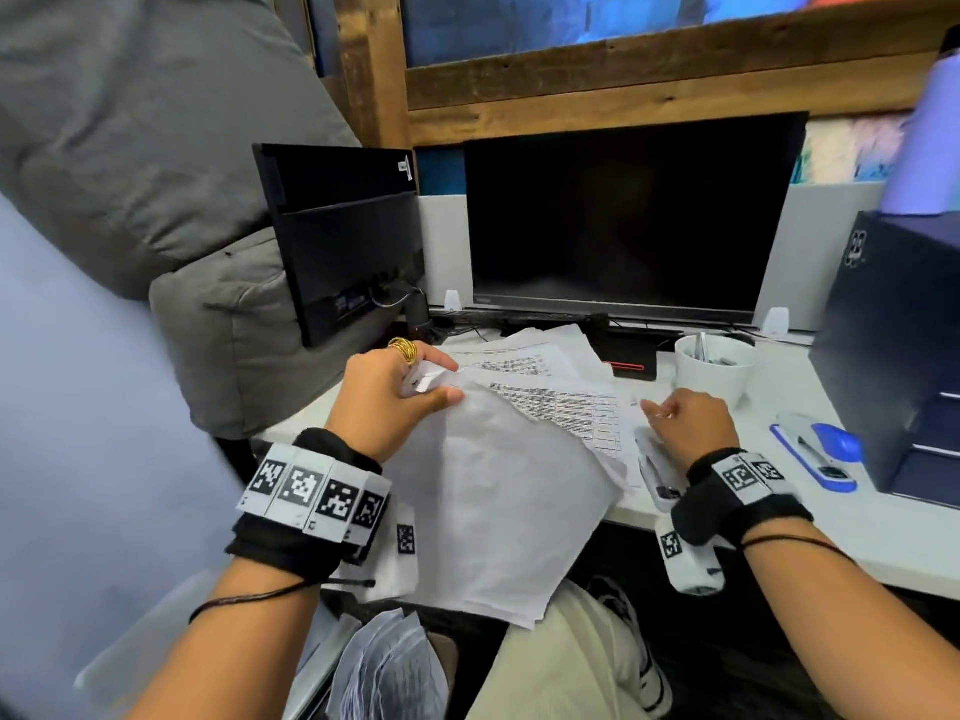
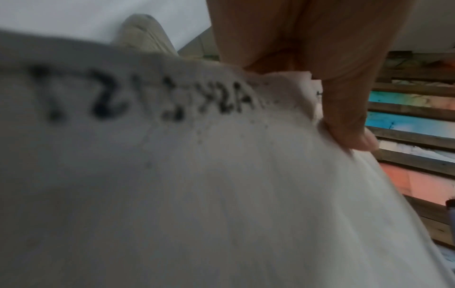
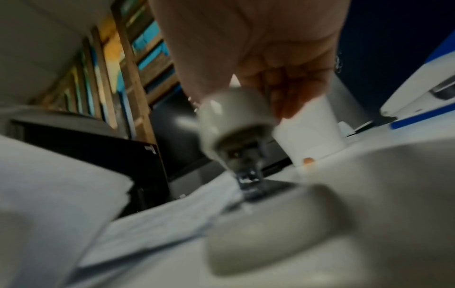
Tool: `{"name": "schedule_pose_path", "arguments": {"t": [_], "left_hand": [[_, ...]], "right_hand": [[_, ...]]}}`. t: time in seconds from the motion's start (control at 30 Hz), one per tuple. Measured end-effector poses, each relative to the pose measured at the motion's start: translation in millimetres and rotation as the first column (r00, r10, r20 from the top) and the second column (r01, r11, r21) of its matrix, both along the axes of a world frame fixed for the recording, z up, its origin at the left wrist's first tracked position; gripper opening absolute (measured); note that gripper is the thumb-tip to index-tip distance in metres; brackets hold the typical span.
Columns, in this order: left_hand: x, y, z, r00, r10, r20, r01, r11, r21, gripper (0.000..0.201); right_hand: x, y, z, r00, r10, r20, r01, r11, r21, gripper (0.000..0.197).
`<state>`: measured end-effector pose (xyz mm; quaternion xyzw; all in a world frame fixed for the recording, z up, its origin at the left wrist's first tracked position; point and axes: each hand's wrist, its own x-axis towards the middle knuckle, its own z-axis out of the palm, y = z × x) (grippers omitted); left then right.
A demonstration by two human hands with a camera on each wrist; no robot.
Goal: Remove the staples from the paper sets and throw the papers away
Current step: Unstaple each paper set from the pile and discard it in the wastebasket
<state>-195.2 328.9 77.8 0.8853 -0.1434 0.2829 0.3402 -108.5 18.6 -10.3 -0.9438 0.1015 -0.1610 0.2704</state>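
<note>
The set of white printed paper sheets (image 1: pixel 498 491) sags off the near edge of the white desk (image 1: pixel 841 537), its blank back turned up, the top corner crumpled and folded. The left hand (image 1: pixel 387 402), at about ten o'clock from the sheets' middle, pinches that corner between thumb and curled fingers; a gold coiled ring (image 1: pixel 404 349) sits on one finger. More printed pages with dense tables (image 1: pixel 582 413) lie spread flat on the desk at one o'clock from the held set. The right hand (image 1: pixel 688 426), at three o'clock from the papers, has its fingers curled round a white staple remover (image 1: pixel 657 470) whose end rests on the desk.

The left wrist view alone shows the underside of the held sheet (image 2: pixel 197 175), with large blurred black characters printed upside down, too smeared to read, and the thumb (image 2: pixel 349 120) pressing the bunched corner. The right wrist view alone shows the remover's metal jaws (image 3: pixel 248 179) touching the paper edge, with a white round cup (image 3: pixel 310 132) just behind. From the head view, a blue and white stapler (image 1: pixel 815 452) lies at three o'clock from the right hand, beside a dark blue drawer box (image 1: pixel 893 345) with a small white logo, unreadable. A black monitor (image 1: pixel 623 215) stands at twelve o'clock.
</note>
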Motion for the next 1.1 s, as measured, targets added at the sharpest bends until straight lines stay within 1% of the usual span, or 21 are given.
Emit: {"name": "schedule_pose_path", "arguments": {"t": [0.03, 0.07, 0.13, 0.17, 0.23, 0.27, 0.3, 0.37, 0.43, 0.47, 0.5, 0.53, 0.57, 0.6, 0.67, 0.73, 0.77, 0.8, 0.87, 0.97, 1.1], "left_hand": [[0, -3, -2, 1.0, -0.003, -0.009, 0.003, 1.0, -0.006, 0.023], [2, -5, -5, 1.0, 0.0, -0.026, 0.0, 1.0, -0.011, 0.025], [5, -9, -11, 0.998, 0.017, -0.059, -0.018, 1.0, -0.02, 0.023], [7, -10, -14, 0.997, 0.029, -0.069, -0.03, 0.999, -0.018, 0.022], [12, -10, -21, 0.996, 0.044, -0.077, -0.047, 0.999, -0.028, 0.046], [14, -10, -23, 0.996, 0.046, -0.081, -0.048, 0.998, -0.032, 0.055], [14, -11, -24, 0.996, 0.04, -0.076, -0.043, 0.999, -0.03, 0.058], [15, -12, -25, 0.997, 0.03, -0.075, -0.032, 0.999, -0.018, 0.06], [15, -12, -25, 0.997, 0.028, -0.074, -0.028, 1.0, 0.004, 0.059], [15, -13, -25, 0.997, 0.025, -0.067, -0.024, 1.0, 0.02, 0.059], [13, -15, -23, 0.998, 0.022, -0.053, -0.02, 0.999, 0.039, 0.06], [11, -17, -22, 0.999, 0.022, -0.038, -0.02, 0.998, 0.057, 0.061], [9, -20, -20, 1.0, 0.02, -0.019, -0.018, 0.997, 0.072, 0.062], [6, -22, -19, 1.0, 0.015, 0.0, -0.015, 0.996, 0.082, 0.063], [3, -27, -17, 0.999, 0.005, 0.033, -0.008, 0.995, 0.096, 0.063], [2, -30, -18, 0.998, -0.007, 0.062, 0.001, 0.994, 0.108, 0.063], [3, -31, -19, 0.997, -0.015, 0.075, 0.006, 0.994, 0.11, 0.062], [3, -31, -19, 0.996, -0.02, 0.085, 0.011, 0.994, 0.108, 0.062], [4, -32, -21, 0.994, -0.031, 0.103, 0.021, 0.995, 0.096, 0.061], [5, -33, -23, 0.989, -0.058, 0.134, 0.044, 0.994, 0.102, 0.06], [1, -35, -20, 0.979, -0.078, 0.19, 0.052, 0.989, 0.135, 0.062]], "right_hand": [[4, -7, -6, 0.989, -0.071, -0.128, 0.064, 0.996, -0.062, 0.051], [8, -12, -13, 0.963, -0.097, -0.25, 0.078, 0.993, -0.083, 0.06], [9, -13, -17, 0.908, -0.047, -0.416, 0.052, 0.999, -0.001, 0.068], [7, -12, -16, 0.89, -0.008, -0.456, 0.035, 0.998, 0.05, 0.068], [6, -8, -13, 0.862, 0.059, -0.504, 0.005, 0.992, 0.124, 0.06], [5, -5, -10, 0.855, 0.077, -0.512, -0.001, 0.989, 0.148, 0.055], [4, -1, -9, 0.852, 0.075, -0.518, 0.007, 0.988, 0.153, 0.051], [2, 4, -6, 0.873, 0.069, -0.483, 0.02, 0.984, 0.176, 0.047], [1, 11, -3, 0.92, 0.067, -0.386, 0.036, 0.967, 0.253, 0.047], [0, 15, 0, 0.946, 0.082, -0.313, 0.024, 0.947, 0.319, 0.045], [-1, 21, 5, 0.969, 0.103, -0.226, 0.006, 0.901, 0.433, 0.042], [-5, 29, 11, 0.986, 0.12, -0.116, -0.034, 0.824, 0.566, 0.04], [-9, 38, 18, 0.991, 0.133, -0.013, -0.087, 0.718, 0.691, 0.044], [-16, 48, 28, 0.986, 0.135, 0.093, -0.157, 0.613, 0.774, 0.052], [-27, 67, 45, 0.956, 0.117, 0.27, -0.292, 0.471, 0.832, 0.059], [-40, 88, 61, 0.916, 0.07, 0.394, -0.393, 0.341, 0.854, 0.049], [-45, 97, 65, 0.903, 0.035, 0.428, -0.42, 0.276, 0.865, 0.045], [-51, 106, 70, 0.894, -0.001, 0.448, -0.435, 0.236, 0.869, 0.043], [-56, 122, 71, 0.889, -0.045, 0.456, -0.438, 0.208, 0.875, 0.037], [-57, 136, 65, 0.907, -0.063, 0.417, -0.397, 0.209, 0.894, 0.027], [-58, 143, 60, 0.928, -0.054, 0.37, -0.35, 0.217, 0.911, 0.034]]}}
